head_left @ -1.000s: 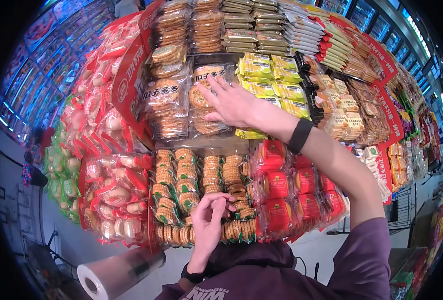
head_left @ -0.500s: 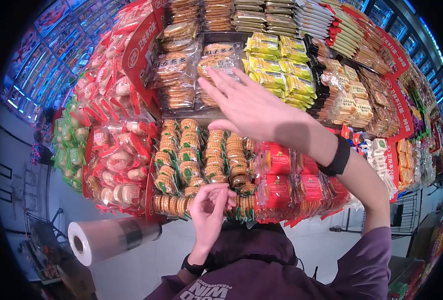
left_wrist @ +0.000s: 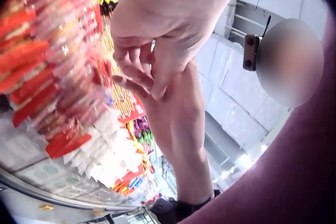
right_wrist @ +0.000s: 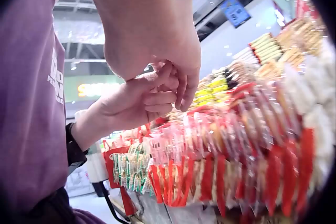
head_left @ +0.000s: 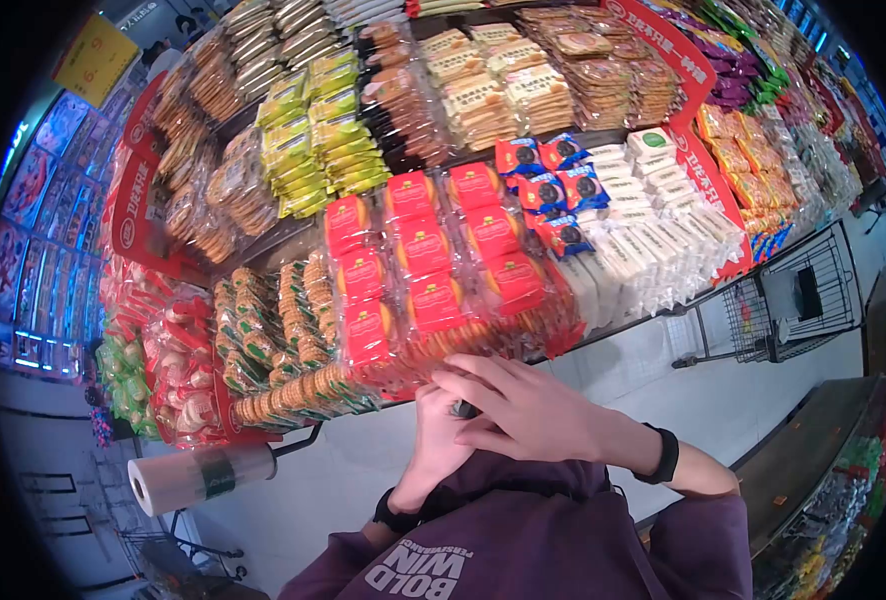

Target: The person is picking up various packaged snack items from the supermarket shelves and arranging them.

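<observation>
My two hands meet in front of my torso, by the front edge of the snack display. The left hand (head_left: 437,440) has its fingers loosely bent, as the right wrist view also shows. Over it lies the right hand (head_left: 548,412), fingers relaxed and reaching across the left fingers. A small dark spot shows between them in the head view; no held thing can be made out in either wrist view. Just beyond the fingertips stand stacked red-labelled biscuit packs (head_left: 433,300). To their left are round biscuits in green-marked wrappers (head_left: 303,393).
White-wrapped packs (head_left: 628,260) and blue cookie packs (head_left: 566,188) lie to the right, yellow packs (head_left: 328,140) behind. A roll of plastic bags (head_left: 198,477) sticks out at the front left. A shopping cart (head_left: 803,290) stands at the right, beside a low shelf (head_left: 803,450).
My right hand has come back from over the seed-biscuit packs and now lies on my left hand. The view has turned right, bringing the red, blue and white packs nearer the middle.
</observation>
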The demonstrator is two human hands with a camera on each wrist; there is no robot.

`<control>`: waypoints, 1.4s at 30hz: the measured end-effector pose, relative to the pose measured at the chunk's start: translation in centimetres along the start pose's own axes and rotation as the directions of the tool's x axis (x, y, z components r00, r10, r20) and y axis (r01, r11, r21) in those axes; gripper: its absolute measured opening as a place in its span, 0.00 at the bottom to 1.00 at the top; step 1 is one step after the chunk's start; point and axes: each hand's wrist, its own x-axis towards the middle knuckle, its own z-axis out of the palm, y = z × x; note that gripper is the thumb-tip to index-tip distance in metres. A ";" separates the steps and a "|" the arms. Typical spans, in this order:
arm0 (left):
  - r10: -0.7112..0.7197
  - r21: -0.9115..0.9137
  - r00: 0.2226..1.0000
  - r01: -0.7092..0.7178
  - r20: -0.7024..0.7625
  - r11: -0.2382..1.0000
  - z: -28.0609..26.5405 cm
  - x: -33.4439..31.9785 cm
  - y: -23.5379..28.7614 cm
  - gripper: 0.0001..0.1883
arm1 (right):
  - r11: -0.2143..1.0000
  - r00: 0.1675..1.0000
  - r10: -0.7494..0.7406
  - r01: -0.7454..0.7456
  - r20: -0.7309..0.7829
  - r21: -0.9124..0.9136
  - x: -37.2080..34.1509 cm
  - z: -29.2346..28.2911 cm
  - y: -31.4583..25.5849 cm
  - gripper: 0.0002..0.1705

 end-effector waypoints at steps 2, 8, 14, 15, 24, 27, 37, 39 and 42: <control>0.003 0.050 0.979 -0.014 0.203 0.999 4.5 0.6 1.4 0.13 | 0.992 0.987 0.112 -0.105 -0.116 0.065 -5.8 -1.4 1.0 0.35; 0.091 0.129 0.715 -0.248 0.693 0.960 18.7 2.1 0.9 0.14 | 0.839 0.803 0.535 -0.470 -0.264 0.272 -21.8 -2.6 5.7 0.32; 0.180 -0.039 0.594 -0.242 0.784 0.970 30.8 1.8 0.4 0.16 | 0.760 0.667 0.640 -0.623 -0.381 0.185 -32.4 -4.3 8.2 0.30; 0.182 -0.068 0.582 -0.212 0.792 0.975 32.3 2.0 0.1 0.16 | 0.742 0.649 0.655 -0.649 -0.387 0.167 -33.7 -4.6 8.7 0.28; -0.065 0.264 0.511 -0.328 0.857 0.907 36.5 2.4 -16.2 0.09 | 0.627 0.539 0.758 -0.758 -0.368 0.182 -41.1 -5.4 9.3 0.19; -0.366 0.451 0.473 -0.075 0.802 0.890 35.9 1.4 -21.0 0.10 | 0.574 0.501 0.805 -0.792 -0.318 0.207 -42.5 -4.5 9.8 0.20; -0.856 0.834 0.046 0.205 0.515 0.513 28.0 -7.9 -31.4 0.13 | 0.484 0.447 0.872 -0.847 -0.198 0.218 -46.7 -10.7 15.1 0.22; -0.845 0.819 0.086 0.208 0.529 0.534 30.6 -7.4 -30.3 0.13 | 0.478 0.445 0.877 -0.849 -0.184 0.226 -47.7 -12.5 17.2 0.22; -0.854 0.814 0.101 0.265 0.510 0.517 36.5 -5.0 -31.1 0.12 | 0.484 0.445 0.870 -0.854 -0.213 0.190 -49.6 -15.4 20.4 0.23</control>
